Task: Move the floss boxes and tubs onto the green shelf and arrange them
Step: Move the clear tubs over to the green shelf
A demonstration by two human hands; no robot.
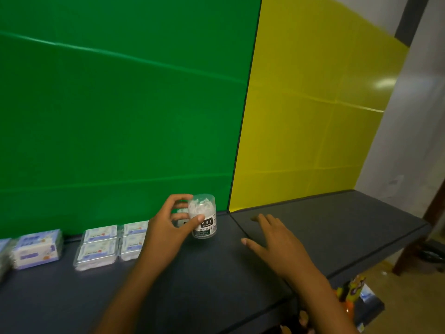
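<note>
Before the green backdrop (120, 116), at six o'clock on the dark shelf (216, 273), the left hand (168, 232) grips an upright clear floss tub (204, 219). Floss boxes (98, 247) lie at its nine o'clock. At three o'clock, the right hand (272, 239) hovers with fingers spread, holding nothing.

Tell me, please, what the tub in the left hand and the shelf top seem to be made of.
The tub looks like clear, glossy plastic: the white floss picks show through its wall, above a printed label. The shelf top looks like a dark grey, matte sheet, perhaps foam or rubber; it gives no reflections, so the material stays uncertain.
</note>
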